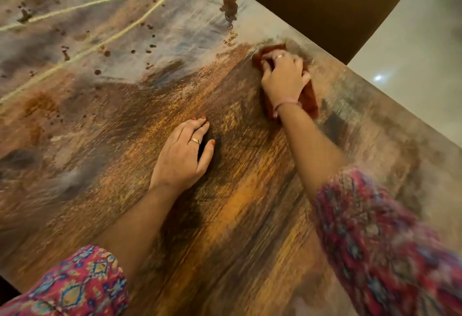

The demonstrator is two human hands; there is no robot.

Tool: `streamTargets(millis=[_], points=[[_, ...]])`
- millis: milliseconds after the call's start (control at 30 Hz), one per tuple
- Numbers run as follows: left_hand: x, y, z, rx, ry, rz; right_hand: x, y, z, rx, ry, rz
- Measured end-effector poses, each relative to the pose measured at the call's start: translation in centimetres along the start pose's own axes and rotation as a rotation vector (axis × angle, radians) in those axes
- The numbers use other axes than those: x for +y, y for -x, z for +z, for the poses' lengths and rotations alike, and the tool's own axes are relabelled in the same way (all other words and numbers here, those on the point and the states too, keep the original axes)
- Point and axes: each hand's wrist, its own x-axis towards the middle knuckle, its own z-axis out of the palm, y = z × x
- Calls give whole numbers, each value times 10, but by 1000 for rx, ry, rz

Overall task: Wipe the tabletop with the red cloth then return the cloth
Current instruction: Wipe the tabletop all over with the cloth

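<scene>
The tabletop (175, 95) fills nearly the whole view, a streaked brown, grey and gold surface with dark blotches toward eleven and twelve o'clock. These look like printed pattern rather than dirt, though I cannot tell for sure, so the surface itself does not show which parts are already wiped.

A dark chair (330, 3) stands beyond the table's far edge at one o'clock, on a pale glossy floor (412, 65).

Two patterned sleeves (390, 240) enter from five and seven o'clock.

The left hand (185, 153) lies palm down near the middle of the table, fingers straight and close together, thumb a little apart, holding nothing; it seems to brace the body.

The right hand (283, 75) reaches out toward two o'clock, close to the far edge. Its fingers are bent over the red cloth (310, 100), gripping it and pressing it to the wood. The cloth is bunched beneath the palm, with a corner showing past the fingertips and a flap trailing beside the wrist.

Judging by this, the wiping is under way, not finished: the cloth is working one far corner, and the large area from nine to twelve o'clock probably remains. Returning the cloth is not yet done; where it belongs is out of view.
</scene>
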Motion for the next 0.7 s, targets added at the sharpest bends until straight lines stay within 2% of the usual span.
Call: streamTargets(millis=[167, 300, 533, 700], points=[[-4, -1, 0, -11, 11, -7, 10, -67, -5, -52, -31, 99], [-2, 0, 0, -12, 28, -19, 21, -37, -5, -101, 23, 129], [2, -2, -2, -5, 15, -17, 71, 85, -16, -34, 102, 5], [3, 0, -2, -19, 1, -14, 73, 19, -24, -54, 129, 75]])
